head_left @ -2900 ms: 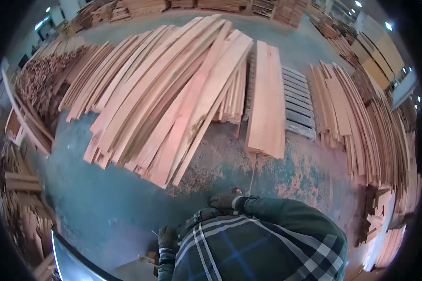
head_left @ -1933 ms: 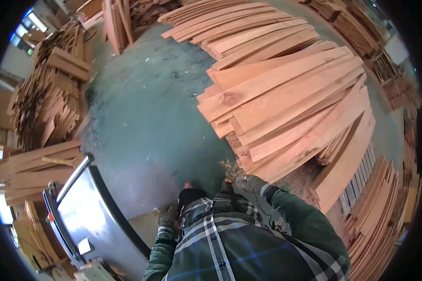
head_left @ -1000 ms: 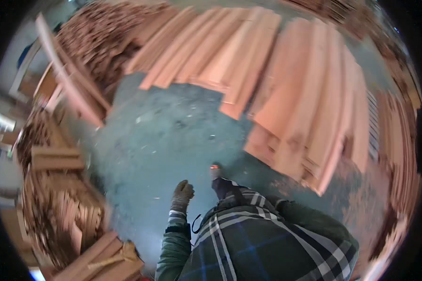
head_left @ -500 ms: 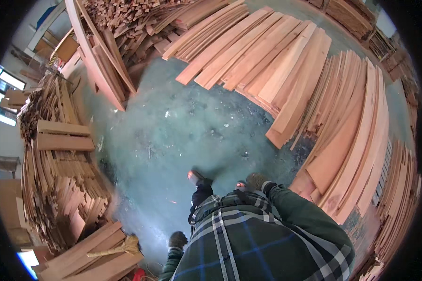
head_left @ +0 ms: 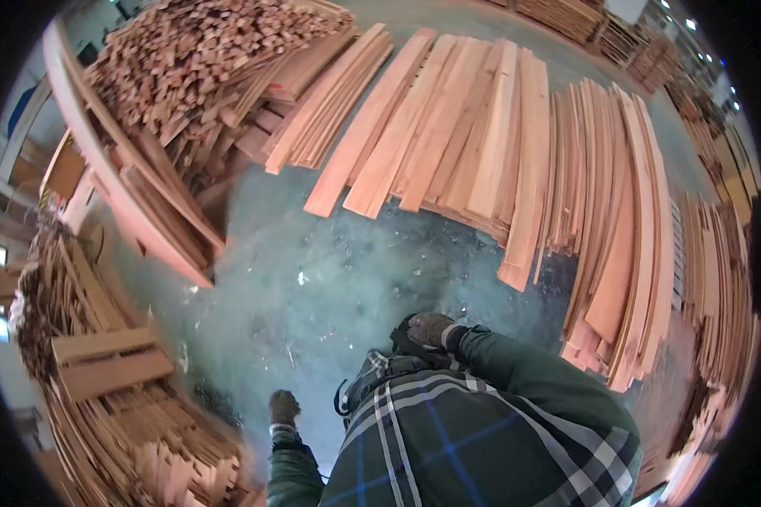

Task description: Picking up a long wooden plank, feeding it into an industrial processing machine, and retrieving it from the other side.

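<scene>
My left hand (head_left: 284,407), in a dark brownish glove, hangs out to my left above the floor, with nothing visible in it. In front of my waist is my right hand (head_left: 431,329), gloved alike and apart from the boards. The fingers of both gloves are too small and blurred to tell how far they are bent. Nearest to my right hand, ahead and to the right, lies a wide spread of reddish-brown planks (head_left: 448,127). Beside it on the right is a stack of longer, narrower boards (head_left: 634,253).
A greenish, scuffed floor (head_left: 313,279) stretches ahead of me. Long boards (head_left: 118,186) lean at the left, before a heap of short wood offcuts (head_left: 211,68). Closer on the left stands a pile of thin strips (head_left: 169,422) with two wider boards (head_left: 114,363) nearby. More stacked lumber (head_left: 710,262) lines the far right.
My view has shifted, and the planks ahead now sit lower in it. My left hand has swung forward; my right hand has moved inward across my waist. My feet no longer show clearly.
</scene>
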`<action>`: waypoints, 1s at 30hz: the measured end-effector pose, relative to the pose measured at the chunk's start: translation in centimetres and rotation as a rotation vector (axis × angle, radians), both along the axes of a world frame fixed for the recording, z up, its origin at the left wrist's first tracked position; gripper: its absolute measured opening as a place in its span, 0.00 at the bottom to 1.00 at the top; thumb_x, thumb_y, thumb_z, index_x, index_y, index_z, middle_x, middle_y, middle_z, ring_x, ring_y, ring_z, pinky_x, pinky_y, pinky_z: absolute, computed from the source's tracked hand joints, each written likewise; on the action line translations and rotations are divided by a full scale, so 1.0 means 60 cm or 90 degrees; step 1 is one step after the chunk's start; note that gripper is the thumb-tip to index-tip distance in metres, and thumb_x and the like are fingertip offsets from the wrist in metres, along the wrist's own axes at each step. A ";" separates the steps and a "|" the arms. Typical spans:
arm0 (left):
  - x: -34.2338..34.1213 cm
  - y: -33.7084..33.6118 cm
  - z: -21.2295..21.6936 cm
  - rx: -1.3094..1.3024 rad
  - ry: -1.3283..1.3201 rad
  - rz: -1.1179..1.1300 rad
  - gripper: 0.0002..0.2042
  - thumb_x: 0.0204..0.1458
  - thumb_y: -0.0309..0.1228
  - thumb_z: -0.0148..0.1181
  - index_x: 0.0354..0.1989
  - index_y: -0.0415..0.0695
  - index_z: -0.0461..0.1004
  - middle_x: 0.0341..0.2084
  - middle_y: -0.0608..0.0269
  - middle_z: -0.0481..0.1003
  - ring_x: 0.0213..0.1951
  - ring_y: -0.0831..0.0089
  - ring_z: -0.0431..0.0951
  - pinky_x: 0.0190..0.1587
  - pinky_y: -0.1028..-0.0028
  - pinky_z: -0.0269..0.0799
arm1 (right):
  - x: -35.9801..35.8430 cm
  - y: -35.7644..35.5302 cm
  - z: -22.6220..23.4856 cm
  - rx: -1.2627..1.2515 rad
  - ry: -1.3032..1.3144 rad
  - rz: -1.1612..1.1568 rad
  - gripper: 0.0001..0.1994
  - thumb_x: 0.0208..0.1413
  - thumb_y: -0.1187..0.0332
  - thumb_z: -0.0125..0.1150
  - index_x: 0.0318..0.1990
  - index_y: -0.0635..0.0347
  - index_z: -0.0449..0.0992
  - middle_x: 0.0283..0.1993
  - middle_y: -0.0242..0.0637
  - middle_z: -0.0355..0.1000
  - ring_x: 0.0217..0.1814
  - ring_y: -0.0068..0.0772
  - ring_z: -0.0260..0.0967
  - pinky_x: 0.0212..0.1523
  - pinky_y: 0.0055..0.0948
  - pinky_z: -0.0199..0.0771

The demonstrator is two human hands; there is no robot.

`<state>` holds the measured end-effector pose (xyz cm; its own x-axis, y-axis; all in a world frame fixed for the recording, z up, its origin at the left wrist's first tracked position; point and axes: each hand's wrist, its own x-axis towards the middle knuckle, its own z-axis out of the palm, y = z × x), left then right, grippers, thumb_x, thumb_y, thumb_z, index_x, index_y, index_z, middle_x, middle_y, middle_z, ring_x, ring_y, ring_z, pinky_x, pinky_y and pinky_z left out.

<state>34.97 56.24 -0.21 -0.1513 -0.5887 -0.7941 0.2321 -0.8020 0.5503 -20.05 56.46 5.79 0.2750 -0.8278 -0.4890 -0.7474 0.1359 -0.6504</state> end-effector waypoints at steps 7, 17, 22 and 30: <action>-0.182 -0.372 0.059 -0.125 -0.140 -0.133 0.10 0.55 0.31 0.56 0.44 0.45 0.72 0.22 0.64 0.71 0.23 0.70 0.73 0.25 0.69 0.71 | -0.051 -0.110 -0.118 -0.079 0.130 0.019 0.19 0.57 0.56 0.49 0.39 0.60 0.81 0.44 0.53 0.77 0.47 0.50 0.76 0.49 0.45 0.73; -0.177 -0.651 0.060 -0.504 -0.603 -0.821 0.14 0.42 0.36 0.63 0.37 0.44 0.77 0.36 0.54 0.77 0.46 0.54 0.76 0.53 0.59 0.71 | -0.101 -0.410 -0.149 0.028 0.126 -0.054 0.21 0.59 0.50 0.48 0.45 0.55 0.80 0.48 0.49 0.76 0.51 0.56 0.72 0.52 0.45 0.70; -0.188 -0.823 0.028 -0.841 -0.599 -0.958 0.10 0.47 0.35 0.61 0.35 0.43 0.76 0.37 0.52 0.77 0.43 0.51 0.76 0.47 0.56 0.74 | -0.094 -0.577 -0.051 0.015 -0.095 -0.407 0.18 0.58 0.52 0.50 0.41 0.57 0.78 0.46 0.47 0.76 0.49 0.55 0.72 0.51 0.44 0.71; -0.332 -1.078 -0.052 -0.728 -0.442 -0.988 0.19 0.55 0.42 0.56 0.50 0.44 0.74 0.49 0.45 0.75 0.54 0.49 0.73 0.57 0.58 0.69 | -0.010 -0.658 -0.026 0.210 -0.019 -0.607 0.18 0.60 0.54 0.49 0.44 0.57 0.79 0.47 0.49 0.76 0.51 0.52 0.73 0.52 0.43 0.71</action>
